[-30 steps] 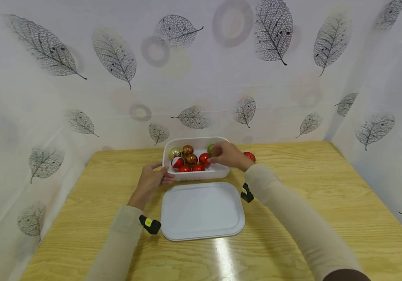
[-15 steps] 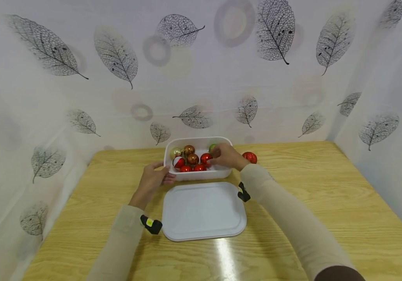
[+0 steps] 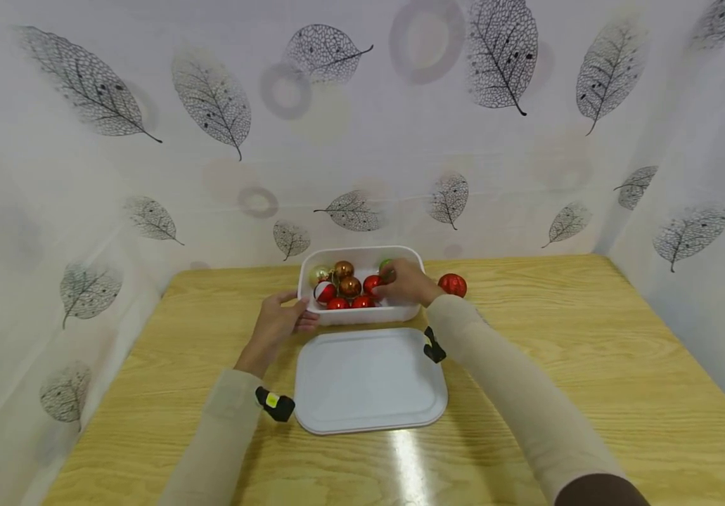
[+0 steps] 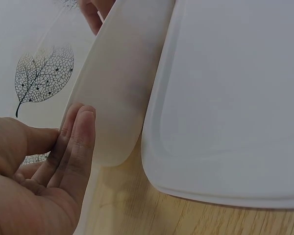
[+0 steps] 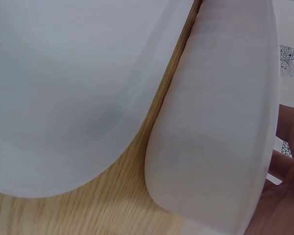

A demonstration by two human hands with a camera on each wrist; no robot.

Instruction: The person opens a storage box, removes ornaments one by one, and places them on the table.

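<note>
- Head view: the wooden table (image 3: pixel 628 337) spreads beneath both hands and bears everything here.
- Right sleeve (image 3: pixel 508 383): over the last second it has eased slightly leftward, the only clear shift.
- Flat white panel (image 3: pixel 371 379): on the near side of both hands, between the forearms, unmoved.
- White tub (image 3: pixel 368 318): between the hands, in the same spot on the table as a second ago.
- Left hand (image 3: pixel 276 323): pinches the tub's near left corner, thumb at the rim, fingers against the outer wall; that grip has not changed, so it seems to be steadying the tub.
- Right hand (image 3: pixel 405 282): inside the tub's right part, fingers bent; whether they pinch anything, I cannot tell.
- Textured red ball (image 3: pixel 453 284): outside the tub, just right of the right hand, now less covered by the wrist.
- Smooth red ball (image 3: pixel 371 284): in the tub, at the right hand's fingertips, not lifted; the work inside appears paused at one step.
- Brown balls (image 3: pixel 349 286): left of that hand, arrangement unchanged.
</note>
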